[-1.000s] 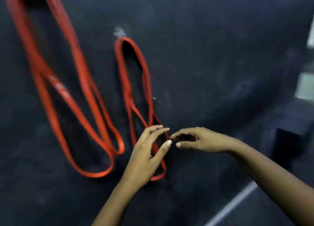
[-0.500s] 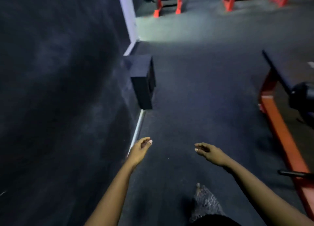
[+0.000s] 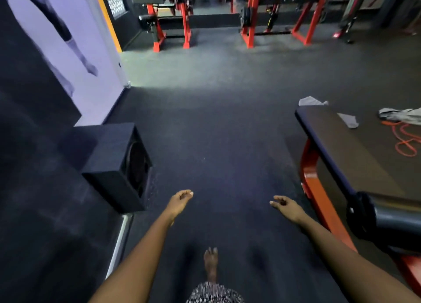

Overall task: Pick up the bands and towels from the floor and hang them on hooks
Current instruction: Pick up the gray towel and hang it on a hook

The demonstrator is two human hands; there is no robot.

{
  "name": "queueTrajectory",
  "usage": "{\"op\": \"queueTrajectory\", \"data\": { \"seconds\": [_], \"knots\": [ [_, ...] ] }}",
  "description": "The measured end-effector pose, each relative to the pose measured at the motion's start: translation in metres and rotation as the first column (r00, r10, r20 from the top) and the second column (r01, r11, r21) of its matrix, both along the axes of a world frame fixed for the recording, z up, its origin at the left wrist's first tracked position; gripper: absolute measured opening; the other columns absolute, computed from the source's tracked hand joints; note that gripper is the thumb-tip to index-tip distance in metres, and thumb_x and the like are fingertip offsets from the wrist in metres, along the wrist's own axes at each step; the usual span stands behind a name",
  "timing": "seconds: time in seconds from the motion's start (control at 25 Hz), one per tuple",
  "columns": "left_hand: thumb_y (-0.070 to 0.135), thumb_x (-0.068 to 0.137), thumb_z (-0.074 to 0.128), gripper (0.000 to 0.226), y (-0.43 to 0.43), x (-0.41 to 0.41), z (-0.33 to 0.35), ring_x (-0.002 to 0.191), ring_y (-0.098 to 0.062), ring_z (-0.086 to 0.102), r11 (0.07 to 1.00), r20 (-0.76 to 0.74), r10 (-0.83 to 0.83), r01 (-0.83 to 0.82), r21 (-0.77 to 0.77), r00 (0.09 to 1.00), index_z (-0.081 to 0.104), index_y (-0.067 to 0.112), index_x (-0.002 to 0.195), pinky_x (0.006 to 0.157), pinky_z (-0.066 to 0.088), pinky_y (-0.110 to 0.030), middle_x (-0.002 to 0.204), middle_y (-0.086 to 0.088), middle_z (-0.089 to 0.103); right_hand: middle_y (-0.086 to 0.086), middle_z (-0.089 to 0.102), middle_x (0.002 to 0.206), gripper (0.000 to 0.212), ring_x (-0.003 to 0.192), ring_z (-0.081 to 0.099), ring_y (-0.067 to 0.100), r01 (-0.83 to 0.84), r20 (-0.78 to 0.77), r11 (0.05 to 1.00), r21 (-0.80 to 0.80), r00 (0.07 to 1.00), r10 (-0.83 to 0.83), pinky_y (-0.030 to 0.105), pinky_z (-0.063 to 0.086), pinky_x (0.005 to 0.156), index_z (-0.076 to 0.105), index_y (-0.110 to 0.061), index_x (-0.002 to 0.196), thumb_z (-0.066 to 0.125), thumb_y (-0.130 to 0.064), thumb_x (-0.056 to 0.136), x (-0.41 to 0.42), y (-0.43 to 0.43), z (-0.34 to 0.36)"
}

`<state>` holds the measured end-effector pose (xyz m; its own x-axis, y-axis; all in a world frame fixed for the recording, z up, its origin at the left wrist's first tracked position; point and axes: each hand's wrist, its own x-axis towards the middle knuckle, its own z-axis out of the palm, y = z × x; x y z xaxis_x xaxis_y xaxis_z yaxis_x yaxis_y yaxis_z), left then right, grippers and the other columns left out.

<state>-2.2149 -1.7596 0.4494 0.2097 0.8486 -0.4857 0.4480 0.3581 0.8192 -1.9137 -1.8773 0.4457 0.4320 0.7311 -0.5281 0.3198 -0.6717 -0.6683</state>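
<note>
Hands (image 3: 181, 200) (image 3: 284, 206) empty, fingers loosely curled.

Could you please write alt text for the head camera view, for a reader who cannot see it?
Both bare hands, left hand and right hand, reach forward empty over a dark gym floor. To the right, beyond a bench, an orange band and grey towels lie on the floor. A black speaker box sits at left.

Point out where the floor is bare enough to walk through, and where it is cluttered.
Bare: the dark rubber floor between the black speaker box and the red-framed padded bench. Cluttered: beyond the bench, grey towels and an orange band lie together.
</note>
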Motion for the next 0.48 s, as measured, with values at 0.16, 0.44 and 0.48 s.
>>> {"op": "queueTrajectory", "data": {
  "seconds": [0.16,0.44,0.48],
  "knots": [
    [0.018,0.091,0.053,0.035,0.144,0.05,-0.014,0.124,-0.026,0.048,0.998,-0.059,-0.018,0.022,0.059,0.998,0.052,0.003,0.123,0.09,0.034,-0.023,0.131,-0.013,0.053,0.011,0.051,0.137,0.047,0.124,0.049,0.029,-0.001,0.013,1.0,0.008,1.0,0.001,0.039,0.041,0.103,0.047,-0.013,0.131,0.055,-0.034,0.09,0.061,0.135,-0.002],
    [0.03,0.09,0.053,0.043,0.409,0.215,0.024,0.125,-0.022,0.046,0.94,-0.199,-0.307,0.329,0.09,0.931,0.048,0.011,0.129,0.101,0.034,-0.028,0.134,-0.007,0.05,0.007,0.049,0.139,0.05,0.127,0.047,0.023,-0.029,0.134,0.999,-0.018,0.99,0.031,0.029,0.036,0.102,0.044,-0.011,0.135,0.053,-0.036,0.091,0.191,0.353,0.03],
    [0.031,0.09,0.053,0.043,0.445,0.245,0.026,0.125,-0.022,0.046,0.917,-0.214,-0.356,0.384,0.105,0.91,0.048,0.012,0.128,0.102,0.034,-0.029,0.135,-0.007,0.049,0.007,0.049,0.139,0.05,0.127,0.047,0.022,-0.034,0.149,0.999,-0.018,0.988,0.037,0.028,0.036,0.102,0.044,-0.011,0.135,0.053,-0.034,0.091,0.214,0.381,0.029]
  ]
}}
